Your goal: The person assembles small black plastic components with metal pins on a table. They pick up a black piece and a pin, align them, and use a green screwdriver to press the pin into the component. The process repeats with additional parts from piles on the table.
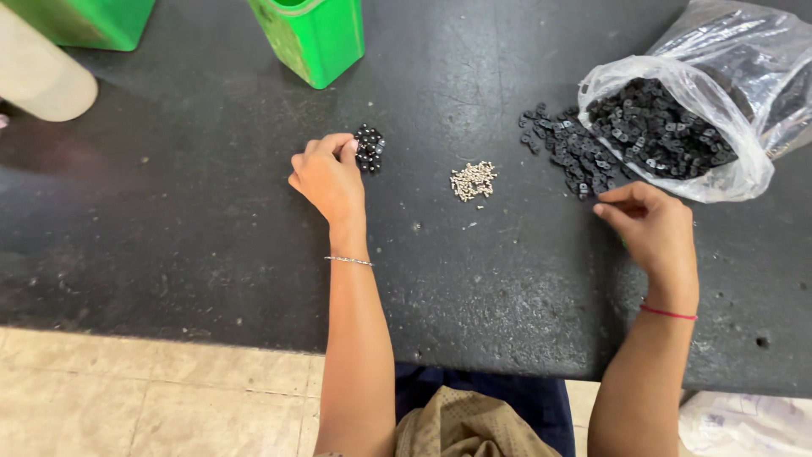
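Nearest the camera, both forearms reach out over the edge of a dark, scuffed worktable (211,254); a thin chain bracelet (348,261) circles the left wrist and a red thread (668,312) the right. The left hand (328,179) is curled, its fingertips pinched at the edge of a small heap of glossy black beads (370,148). The right hand (653,224) has thumb and forefinger pressed together just below a spill of small black plastic parts (568,148); whether a piece is held between them I cannot tell. Between the hands lies a little pile of silvery metal bits (473,180). Further back, an open clear plastic bag (727,110) holds more black parts, and green bins (313,34) stand at the far edge.
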